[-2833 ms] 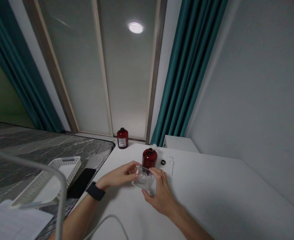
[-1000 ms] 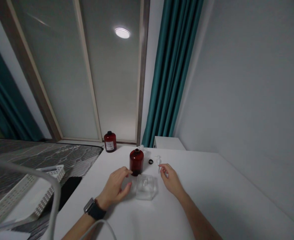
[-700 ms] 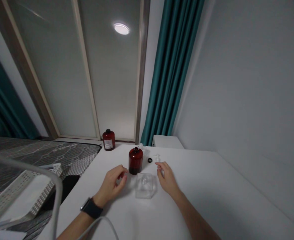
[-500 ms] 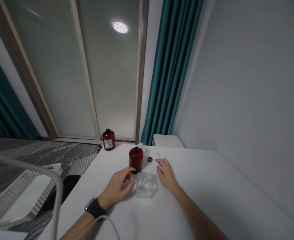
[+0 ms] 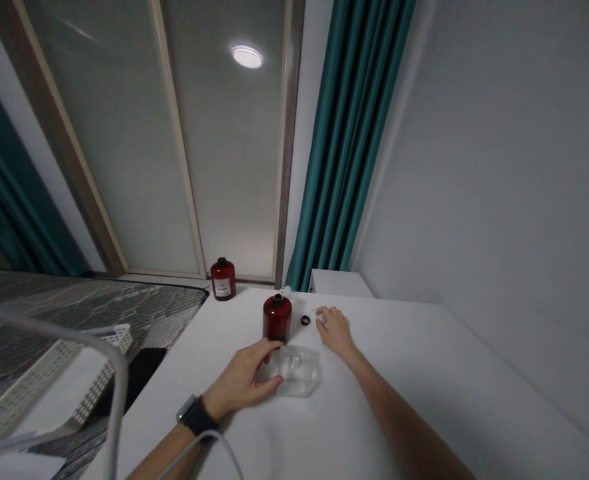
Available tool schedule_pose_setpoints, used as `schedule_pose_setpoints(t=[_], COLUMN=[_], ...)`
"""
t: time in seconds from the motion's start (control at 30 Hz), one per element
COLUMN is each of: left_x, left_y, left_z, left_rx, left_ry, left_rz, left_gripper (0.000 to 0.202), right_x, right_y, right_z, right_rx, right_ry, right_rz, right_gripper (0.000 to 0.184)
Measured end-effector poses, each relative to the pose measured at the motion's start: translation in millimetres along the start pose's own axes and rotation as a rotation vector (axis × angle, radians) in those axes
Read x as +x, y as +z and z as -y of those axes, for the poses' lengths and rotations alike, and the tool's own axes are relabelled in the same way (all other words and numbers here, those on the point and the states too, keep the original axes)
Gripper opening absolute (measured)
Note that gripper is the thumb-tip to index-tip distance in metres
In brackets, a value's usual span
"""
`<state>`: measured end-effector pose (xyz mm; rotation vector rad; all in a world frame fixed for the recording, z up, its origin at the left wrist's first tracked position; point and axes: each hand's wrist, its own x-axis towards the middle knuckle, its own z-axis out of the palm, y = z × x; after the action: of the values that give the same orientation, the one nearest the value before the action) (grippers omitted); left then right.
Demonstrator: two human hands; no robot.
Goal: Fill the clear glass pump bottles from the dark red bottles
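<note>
Glass bottle (image 5: 298, 371), clear and square, sits on white table (image 5: 399, 380), just in front of dark red bottle (image 5: 277, 320). Left hand (image 5: 241, 379) open, fingers at glass bottle's left side, no firm grip seen. Right hand (image 5: 335, 331) loosely curled beside small black ring (image 5: 305, 320), over white pump head (image 5: 315, 310); cannot tell if holding it. Second red bottle (image 5: 223, 279) stands beyond table edge.
</note>
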<state>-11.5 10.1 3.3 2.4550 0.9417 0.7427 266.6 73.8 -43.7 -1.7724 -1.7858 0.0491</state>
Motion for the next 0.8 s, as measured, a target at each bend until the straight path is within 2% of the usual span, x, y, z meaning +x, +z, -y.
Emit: schedule_pose_setpoints(t=[0.23,0.4,0.5,0.6,0.8], left_x=[1.7,13.4,23.0,28.9,20.8], left_y=[-3.7,-17.6,-25.1,-25.4,-6.1], left_z=[-1.0,-4.0,-7.8,-11.3,-7.9], left_rx=[-0.016,-0.038,-0.032,-0.032,-0.067], left_ry=[-0.055,-0.064,-0.056,-0.068,-0.083], left_rz=[0.037,0.175,0.246,0.263,0.178], left_gripper=[0.051,0.05,0.048,0.045,0.051], right_x=[-8.4,-15.8,-15.8,-18.0,-40.0], right_y=[-16.4,-27.4,-37.7,-49.8,-56.0], right_z=[-6.1,0.3,11.7,29.0,66.1], right_rx=[0.089,0.266,0.4,0.525,0.687], right_ry=[0.014,0.0,-0.001,0.001,-0.014], right_rz=[0.004,-0.049,-0.108,-0.177,-0.343], right_gripper=[0.016,0.015,0.011,0.014,0.016])
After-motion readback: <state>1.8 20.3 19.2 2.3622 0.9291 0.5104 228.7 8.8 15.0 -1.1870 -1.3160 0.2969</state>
